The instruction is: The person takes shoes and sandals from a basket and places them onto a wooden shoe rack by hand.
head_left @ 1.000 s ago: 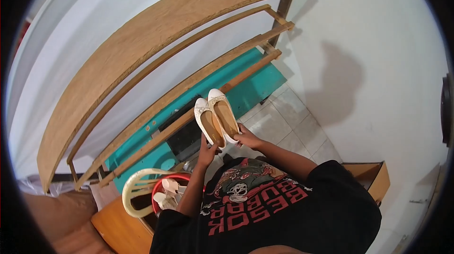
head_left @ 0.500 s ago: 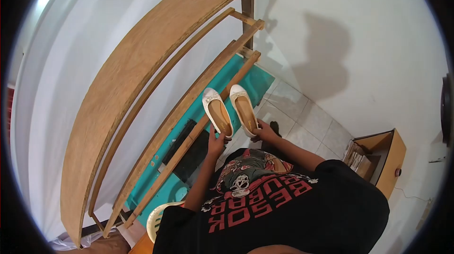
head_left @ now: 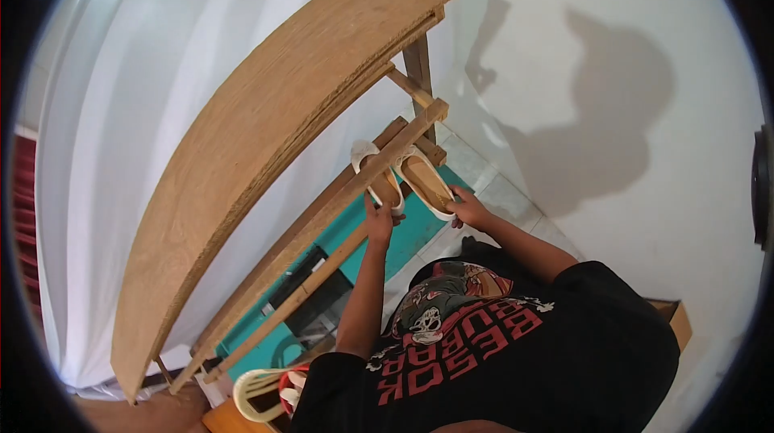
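My left hand (head_left: 380, 221) grips the heel of a white flat shoe (head_left: 389, 189) with a tan insole. A second, matching white flat shoe (head_left: 427, 183) is held at its heel by my right hand (head_left: 468, 209). Both shoes lie side by side, toes pointing away from me, at the wooden rack (head_left: 347, 191). A rail of the rack crosses in front of the left shoe and hides part of it. The right shoe's toe is close to that rail; whether it touches a lower rail I cannot tell.
Above the rails is a broad plywood top (head_left: 266, 86). A teal surface (head_left: 415, 227) shows beneath the rack, with a dark object (head_left: 322, 296) on it. A cream plastic chair (head_left: 256, 394) stands at the lower left. White curtain (head_left: 185, 54) hangs behind; a white wall is at right.
Both shoes have moved forward to the rack, the left one now partly behind a rail. My view has shifted, and the box at right is now mostly hidden by my shoulder.
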A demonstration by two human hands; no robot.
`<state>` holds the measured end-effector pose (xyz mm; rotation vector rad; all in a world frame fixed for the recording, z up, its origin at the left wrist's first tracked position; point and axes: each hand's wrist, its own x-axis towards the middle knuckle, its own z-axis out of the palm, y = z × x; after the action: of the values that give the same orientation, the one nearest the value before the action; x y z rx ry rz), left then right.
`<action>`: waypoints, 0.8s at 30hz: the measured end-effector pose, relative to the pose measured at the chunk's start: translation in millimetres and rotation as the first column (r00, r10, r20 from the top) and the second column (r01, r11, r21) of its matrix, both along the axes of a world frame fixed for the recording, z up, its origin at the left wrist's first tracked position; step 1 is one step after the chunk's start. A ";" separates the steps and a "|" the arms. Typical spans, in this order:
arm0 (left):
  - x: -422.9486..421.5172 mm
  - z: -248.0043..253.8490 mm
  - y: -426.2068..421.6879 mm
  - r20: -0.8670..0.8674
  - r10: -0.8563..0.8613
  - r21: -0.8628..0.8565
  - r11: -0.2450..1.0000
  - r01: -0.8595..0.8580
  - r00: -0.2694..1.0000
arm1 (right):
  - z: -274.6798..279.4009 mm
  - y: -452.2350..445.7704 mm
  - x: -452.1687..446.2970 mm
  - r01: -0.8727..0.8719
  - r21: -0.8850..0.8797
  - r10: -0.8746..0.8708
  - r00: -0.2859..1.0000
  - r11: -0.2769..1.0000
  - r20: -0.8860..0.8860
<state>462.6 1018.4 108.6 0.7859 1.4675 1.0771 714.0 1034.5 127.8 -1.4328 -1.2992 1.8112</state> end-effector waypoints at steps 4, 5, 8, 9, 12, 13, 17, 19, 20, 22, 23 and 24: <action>37.7 -18.3 30.2 0.023 0.125 -0.027 0.992 -0.125 0.992 | -9.2 39.8 30.9 -0.112 -0.056 0.111 0.994 0.992 -0.016; 43.8 -32.9 35.6 -0.124 0.148 0.062 0.988 -0.141 0.981 | -4.3 47.5 34.1 -0.104 0.022 0.104 0.995 0.994 0.007; 52.4 -34.9 45.6 -0.385 0.180 0.133 0.981 -0.138 0.905 | 5.1 74.3 33.5 -0.129 0.108 0.127 0.992 0.986 0.023; 55.3 -23.4 43.6 -0.373 0.141 0.060 0.990 -0.128 0.917 | 4.1 81.5 31.3 -0.108 0.126 0.115 0.992 0.986 -0.054; 58.6 -31.9 39.9 -0.371 0.132 0.032 0.991 -0.130 0.919 | 6.4 94.9 19.1 -0.041 0.117 0.057 0.990 0.992 -0.132; 60.7 -26.1 40.0 -0.336 0.164 0.024 0.986 -0.165 0.927 | 12.1 97.5 13.2 -0.024 0.143 0.038 0.995 0.989 -0.097; 63.6 -22.4 47.1 -0.294 0.138 -0.093 0.981 -0.171 0.946 | 2.1 107.7 -6.1 0.004 0.172 -0.001 1.000 0.985 -0.017; 71.6 -16.6 48.6 -0.312 0.116 -0.081 0.986 -0.148 0.943 | 4.2 115.6 -11.7 -0.019 0.161 0.015 1.000 0.987 0.026; 74.7 -14.3 47.0 -0.316 0.101 -0.068 0.989 -0.128 0.943 | 8.9 118.6 -10.6 -0.057 0.130 0.051 0.997 0.990 0.051; 75.3 -15.5 43.3 -0.246 0.096 -0.078 0.990 -0.119 0.964 | -9.3 121.1 -10.5 -0.123 0.084 0.116 0.990 0.989 0.083; 77.1 -12.7 43.5 -0.223 0.099 -0.084 0.989 -0.121 0.970 | -34.1 125.2 -13.4 -0.138 0.343 0.092 0.985 0.929 0.145; 78.5 -6.6 45.4 -0.202 0.101 -0.083 0.989 -0.120 0.974 | -35.8 128.8 -17.3 -0.155 0.582 0.051 0.980 0.798 0.191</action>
<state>541.1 1063.8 102.0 0.7678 1.7358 1.0264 696.7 1163.3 92.0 -1.1792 -1.8553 1.1765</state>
